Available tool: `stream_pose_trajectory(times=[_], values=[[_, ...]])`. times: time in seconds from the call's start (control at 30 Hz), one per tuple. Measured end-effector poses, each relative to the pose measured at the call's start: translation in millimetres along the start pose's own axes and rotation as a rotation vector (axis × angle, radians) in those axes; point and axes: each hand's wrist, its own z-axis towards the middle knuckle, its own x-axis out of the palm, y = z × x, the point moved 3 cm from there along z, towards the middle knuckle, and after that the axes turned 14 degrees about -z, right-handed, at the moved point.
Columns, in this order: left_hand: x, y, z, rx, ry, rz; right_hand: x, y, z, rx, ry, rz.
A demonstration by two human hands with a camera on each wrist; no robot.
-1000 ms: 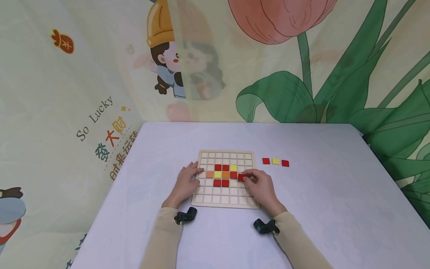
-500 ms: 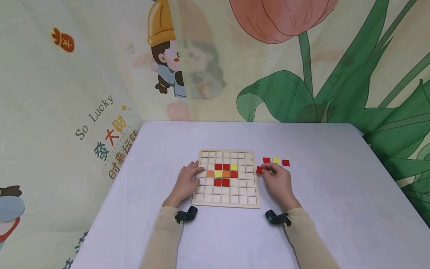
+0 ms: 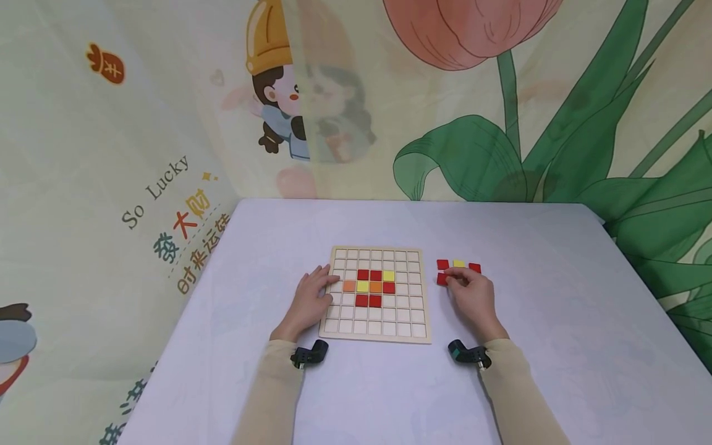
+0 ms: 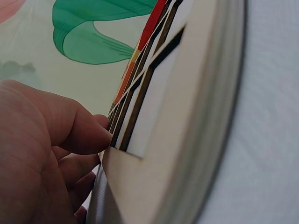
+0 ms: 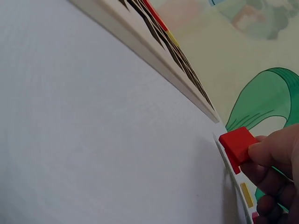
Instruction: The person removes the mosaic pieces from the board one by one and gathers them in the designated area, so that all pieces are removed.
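Left hand [image 3: 306, 301]: relaxed fingers rest on the left edge of the grid board [image 3: 374, 326]. Right hand [image 3: 474, 299]: fingers pinch a red tile [image 5: 237, 143] right of the board, just nearer than three loose tiles [image 3: 458, 263]. The red tile is probably light, stiff and smooth; grasp by opposite edges.

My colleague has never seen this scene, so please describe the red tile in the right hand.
On the pale table, find the wooden grid board. To its right, three loose tiles lie in a row, with the right hand close by. The red tile is the one pinched by this hand, while its neighbours, two also red, lie unheld.
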Motion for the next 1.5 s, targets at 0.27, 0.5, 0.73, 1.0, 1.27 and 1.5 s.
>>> stream_pose_trajectory(times=[0.27, 0.5, 0.73, 1.0, 1.27, 1.5], values=[[0.2, 0.1, 0.2, -0.002, -0.008, 0.014, 3.5, -4.1, 6.4, 0.009, 0.011, -0.018], [1.2, 1.9, 0.8, -0.003, -0.009, 0.009, 3.6, -4.8, 11.9, 0.033, 0.052, -0.043], [0.9, 0.2, 0.1, 0.003, -0.001, 0.009, 3.3, -4.9, 14.1, 0.014, 0.043, -0.062], [-0.5, 0.7, 0.5, 0.007, -0.003, 0.001, 4.3, -3.8, 14.3, 0.004, 0.001, -0.065], [-1.0, 0.3, 1.6, 0.014, -0.006, 0.010, 5.2, -4.1, 11.6, 0.020, 0.016, -0.066], [-0.4, 0.4, 1.2, 0.004, -0.005, 0.009, 4.8, -5.0, 6.3, 0.021, 0.029, -0.059]])
